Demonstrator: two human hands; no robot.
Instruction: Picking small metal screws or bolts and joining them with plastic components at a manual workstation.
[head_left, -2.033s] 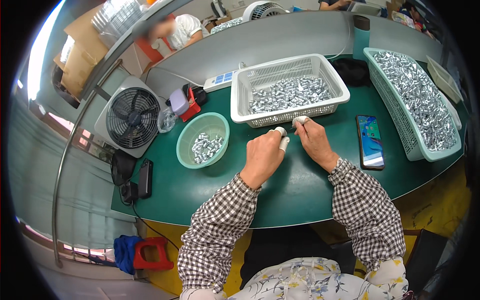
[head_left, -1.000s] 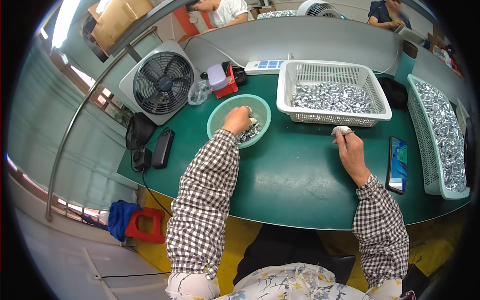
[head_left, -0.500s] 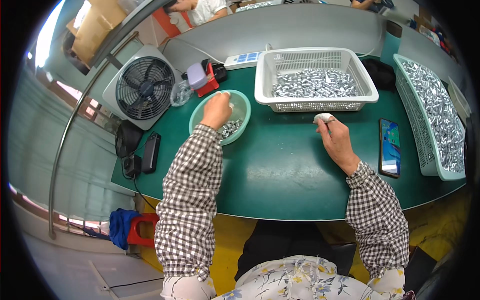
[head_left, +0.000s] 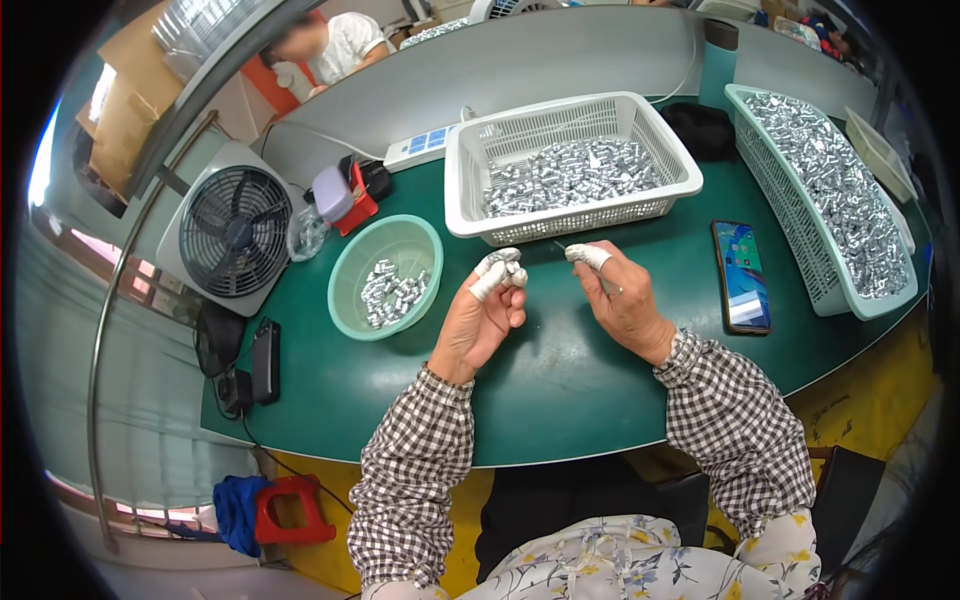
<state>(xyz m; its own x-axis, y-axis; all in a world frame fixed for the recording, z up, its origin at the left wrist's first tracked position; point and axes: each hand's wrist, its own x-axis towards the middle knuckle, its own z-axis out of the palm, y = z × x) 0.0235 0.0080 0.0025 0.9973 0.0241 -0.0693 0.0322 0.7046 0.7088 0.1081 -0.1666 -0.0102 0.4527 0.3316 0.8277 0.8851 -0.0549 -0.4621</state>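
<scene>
My left hand (head_left: 474,322), white finger covers on its fingertips, is raised above the middle of the table in a pinch. A small silver metal piece shows between thumb and finger, mostly hidden. Facing it from the right, my right hand (head_left: 636,308) is closed on a thin pointed metal tool (head_left: 558,244), whose tip sticks out toward the left hand; the two hands are apart. Left of them stands a pale green bowl (head_left: 343,302) with small silver metal pieces (head_left: 392,292) in it. Behind the hands, a white plastic basket (head_left: 462,212) holds many more such pieces.
A green basket (head_left: 790,235) heaped with silver pieces stands at right, beside a phone (head_left: 741,275). Left are a fan (head_left: 238,232), a black power bank (head_left: 266,360) and a red box (head_left: 359,208). A power strip (head_left: 418,148) and bottle (head_left: 717,65) line the divider.
My left hand has come out of the green bowl and moved right, to face the right hand. The view has shifted, and the right hand's tool now points toward the left fingertips.
</scene>
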